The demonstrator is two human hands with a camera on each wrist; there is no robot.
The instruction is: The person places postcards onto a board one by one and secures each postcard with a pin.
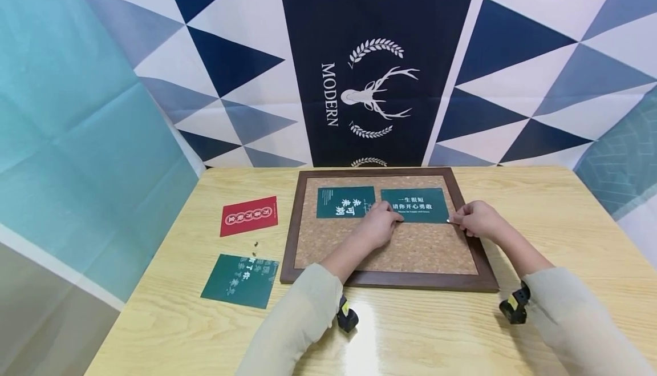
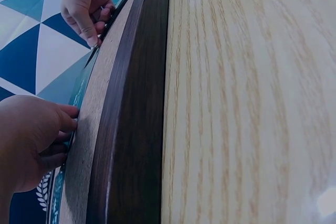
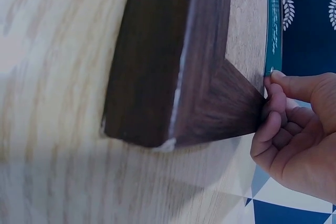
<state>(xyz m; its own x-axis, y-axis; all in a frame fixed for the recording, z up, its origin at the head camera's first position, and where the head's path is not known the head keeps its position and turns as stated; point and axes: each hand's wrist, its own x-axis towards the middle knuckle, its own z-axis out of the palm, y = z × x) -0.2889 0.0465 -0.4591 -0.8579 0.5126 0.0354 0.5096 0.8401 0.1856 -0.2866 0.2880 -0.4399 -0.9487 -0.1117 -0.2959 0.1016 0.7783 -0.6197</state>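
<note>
A framed cork board [image 1: 380,250] lies on the table with two green cards on it. My left hand [image 1: 378,225] rests its fingers on the lower left of the right-hand green card [image 1: 418,202], partly covering the left-hand green card [image 1: 336,202]. At the right card's lower right corner, my right hand [image 1: 477,219] pinches a tiny shiny thing that looks like a thumbtack [image 3: 272,71]. The thumb and forefinger hide most of it. In the right wrist view, the other fingers of that hand [image 3: 302,129] curl beside the frame's corner.
Left of the board lie a red card [image 1: 250,216] and another green card [image 1: 238,282], with two tiny tacks [image 1: 255,244] between them. The dark wooden frame [image 1: 390,280] has a raised edge. A patterned cloth [image 1: 246,68] hangs behind the table [image 1: 169,330].
</note>
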